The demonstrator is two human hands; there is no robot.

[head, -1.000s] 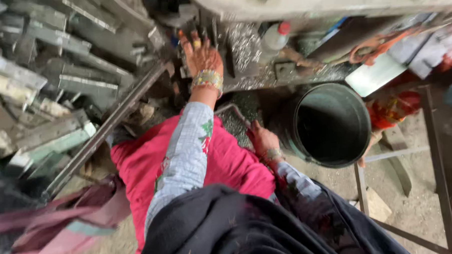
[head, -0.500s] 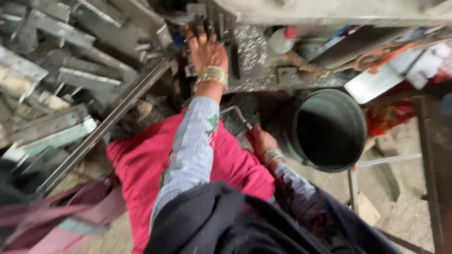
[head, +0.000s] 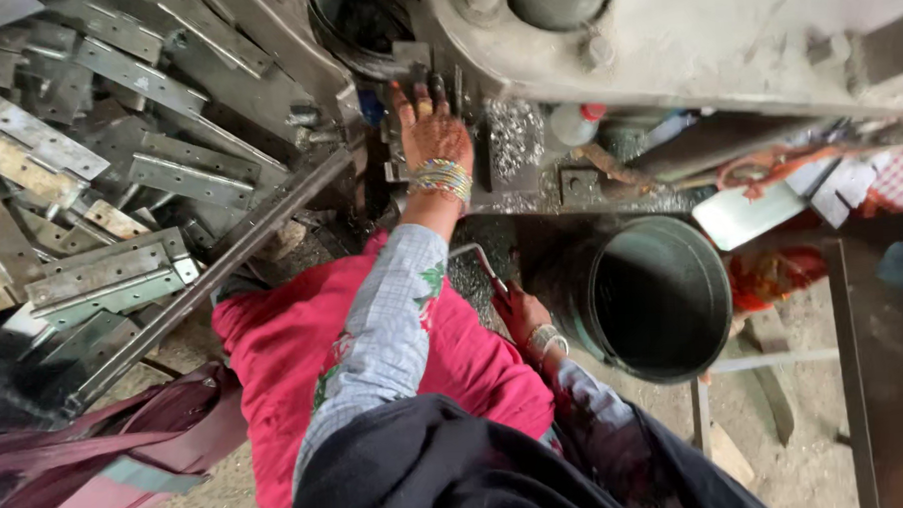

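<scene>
My left hand (head: 430,135), with coloured bangles at the wrist, reaches forward and lies flat with fingers apart on the dark metal bed of a press machine (head: 664,46). Small shiny metal pieces (head: 512,137) are heaped just right of it. My right hand (head: 522,317) is low beside my pink-clad knee (head: 304,339), its fingers closed around the end of a thin bent metal rod (head: 477,263). A dark round bucket (head: 663,297) stands right next to that hand.
Several long perforated metal strips (head: 118,165) are piled at the left, with a long steel bar (head: 222,267) leaning across them. A white bottle with a red cap (head: 575,124) sits on the machine ledge. A metal frame (head: 765,358) and rags (head: 787,272) lie at the right.
The view has shifted slightly. My left hand stays on the machine bed and my right hand stays low by the bucket.
</scene>
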